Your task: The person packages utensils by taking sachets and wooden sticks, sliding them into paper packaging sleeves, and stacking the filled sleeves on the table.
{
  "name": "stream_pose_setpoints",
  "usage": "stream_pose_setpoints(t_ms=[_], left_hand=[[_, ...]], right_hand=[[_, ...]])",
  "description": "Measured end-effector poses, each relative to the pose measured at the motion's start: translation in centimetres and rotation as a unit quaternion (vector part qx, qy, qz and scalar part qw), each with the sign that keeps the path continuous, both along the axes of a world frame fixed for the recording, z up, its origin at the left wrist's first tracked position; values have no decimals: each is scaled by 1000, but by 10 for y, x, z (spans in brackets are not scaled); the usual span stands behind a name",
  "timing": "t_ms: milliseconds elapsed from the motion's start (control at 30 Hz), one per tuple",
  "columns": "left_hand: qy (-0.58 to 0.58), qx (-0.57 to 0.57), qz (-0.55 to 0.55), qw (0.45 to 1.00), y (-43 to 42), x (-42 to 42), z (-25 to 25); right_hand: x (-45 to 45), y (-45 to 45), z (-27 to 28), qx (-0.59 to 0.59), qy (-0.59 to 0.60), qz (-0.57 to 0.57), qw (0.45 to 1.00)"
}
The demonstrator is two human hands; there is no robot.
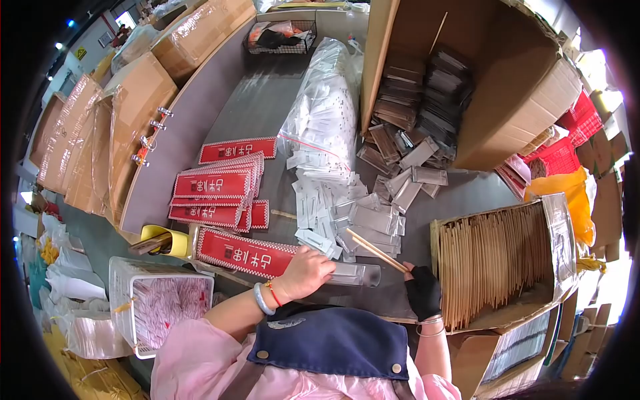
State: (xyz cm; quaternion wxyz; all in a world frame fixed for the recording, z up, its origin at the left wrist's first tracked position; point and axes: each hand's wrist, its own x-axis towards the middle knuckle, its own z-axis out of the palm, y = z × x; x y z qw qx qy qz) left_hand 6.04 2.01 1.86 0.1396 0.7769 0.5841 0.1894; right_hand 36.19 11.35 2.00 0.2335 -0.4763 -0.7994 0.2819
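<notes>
My right hand (423, 293), in a black fingerless glove, grips a pair of pale wooden chopsticks (377, 250) by their near ends; they slant up and left over the table. My left hand (307, 272) is closed at the right end of a red printed packet (247, 253) with a checkered border. A clear plastic sleeve (357, 274) sticks out to the right from under that hand. Whether the packet and the sleeve are one piece is hidden by the fingers. Just beyond lie small white sachets (317, 207) and loose clear-wrapped pieces (377, 220).
Stacked red packets (213, 187) lie at left. An open carton of sticks (493, 260) stands at right. Behind are a bag of sachets (327, 100) and a large carton (513, 100) of wrapped pieces. A yellow holder (175, 243) and white basket (120, 300) sit at near left.
</notes>
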Motion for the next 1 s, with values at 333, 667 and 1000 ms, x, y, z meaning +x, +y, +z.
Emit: stream_pose_setpoints(t_ms=[333, 667, 1000], left_hand=[[-41, 6, -3, 999, 3, 2, 1], [-54, 122, 208, 969, -4, -41, 22], [-30, 1, 78, 996, -24, -19, 11]], right_hand=[[1, 3, -6, -6, -8, -2, 1000], [3, 1, -10, -35, -22, 58, 997], [-56, -7, -32, 7, -58, 182, 982]])
